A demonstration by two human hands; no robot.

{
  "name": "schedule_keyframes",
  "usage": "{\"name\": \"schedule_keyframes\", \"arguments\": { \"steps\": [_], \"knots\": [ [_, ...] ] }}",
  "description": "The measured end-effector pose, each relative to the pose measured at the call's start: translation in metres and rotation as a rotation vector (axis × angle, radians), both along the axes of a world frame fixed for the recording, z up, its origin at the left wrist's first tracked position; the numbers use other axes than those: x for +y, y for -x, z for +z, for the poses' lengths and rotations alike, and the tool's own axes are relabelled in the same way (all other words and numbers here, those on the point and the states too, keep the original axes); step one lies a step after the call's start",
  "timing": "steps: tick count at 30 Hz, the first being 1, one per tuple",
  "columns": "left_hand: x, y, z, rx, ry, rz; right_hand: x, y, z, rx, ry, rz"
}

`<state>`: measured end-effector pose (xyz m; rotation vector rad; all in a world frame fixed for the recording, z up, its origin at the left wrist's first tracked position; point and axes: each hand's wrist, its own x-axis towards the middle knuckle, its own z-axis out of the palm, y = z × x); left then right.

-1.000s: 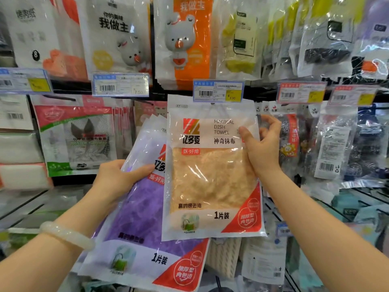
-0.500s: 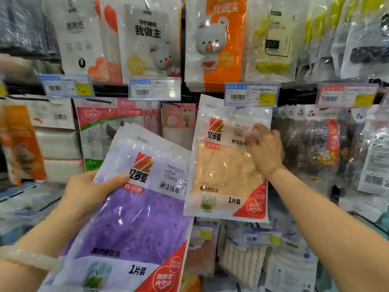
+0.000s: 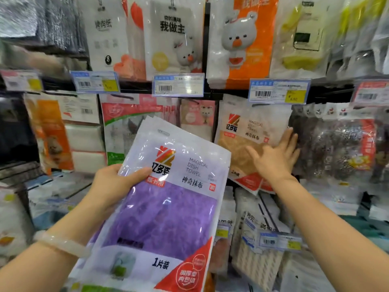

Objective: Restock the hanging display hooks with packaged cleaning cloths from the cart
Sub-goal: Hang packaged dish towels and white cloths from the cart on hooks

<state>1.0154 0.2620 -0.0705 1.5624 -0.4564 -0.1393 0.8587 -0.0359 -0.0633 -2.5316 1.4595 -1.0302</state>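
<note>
My left hand grips a stack of dish towel packs by its left edge, thumb on the front. The top pack holds a purple cloth and tilts to the right in the lower middle. An orange-tan dish towel pack hangs on a hook under a blue price tag. My right hand lies flat against that hanging pack with its fingers spread and straight.
Other hanging packs crowd the display: bear-print bags above, steel scourers to the right, red-and-green packs to the left. Price tags line the rail. More packaged goods hang below.
The orange pack went from my right hand's grip onto the hook, and the hand opened flat against it. The purple stack rose and moved toward the middle. The view shifted left.
</note>
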Motion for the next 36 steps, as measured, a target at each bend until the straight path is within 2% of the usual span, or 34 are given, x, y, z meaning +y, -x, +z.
{"name": "schedule_keyframes", "arguments": {
  "steps": [2, 5, 7, 10, 12, 16, 19, 23, 25, 29, 31, 34, 36],
  "knots": [
    [-0.013, 0.005, -0.001, 0.022, 0.006, -0.033, 0.015, 0.008, 0.005, -0.147, -0.147, 0.18],
    [-0.032, 0.013, -0.002, 0.06, 0.025, -0.088, 0.045, 0.019, -0.001, -0.354, -0.669, 0.487],
    [-0.043, 0.018, -0.002, 0.058, 0.023, -0.118, 0.052, 0.024, -0.012, -0.436, -0.779, 0.578],
    [-0.053, 0.023, 0.0, 0.044, 0.018, -0.146, 0.05, 0.032, -0.018, -0.676, -0.9, 0.589],
    [-0.057, 0.023, 0.0, 0.033, 0.013, -0.164, 0.047, 0.037, -0.019, -0.769, -0.958, 0.563],
    [-0.063, 0.023, -0.004, 0.058, 0.033, -0.157, 0.044, 0.044, -0.022, -0.92, -0.985, 0.548],
    [-0.066, 0.026, -0.005, 0.085, 0.021, -0.141, 0.04, 0.05, -0.025, -0.977, -0.925, 0.55],
    [-0.07, 0.027, -0.005, 0.117, 0.035, -0.15, 0.04, 0.055, -0.026, -1.012, -0.661, 0.573],
    [-0.072, 0.029, -0.004, 0.114, 0.037, -0.144, 0.04, 0.059, -0.025, -0.969, -0.491, 0.616],
    [-0.077, 0.029, -0.002, 0.105, 0.042, -0.151, 0.038, 0.069, -0.012, -0.833, -0.302, 0.678],
    [-0.078, 0.029, -0.002, 0.079, 0.022, -0.15, 0.035, 0.074, -0.004, -0.817, -0.324, 0.723],
    [-0.078, 0.032, -0.002, 0.009, -0.022, -0.15, 0.031, 0.081, 0.005, -0.946, -0.542, 0.824],
    [-0.079, 0.036, 0.0, -0.008, -0.025, -0.156, 0.028, 0.084, 0.01, -1.017, -0.616, 0.857]
  ]
}}
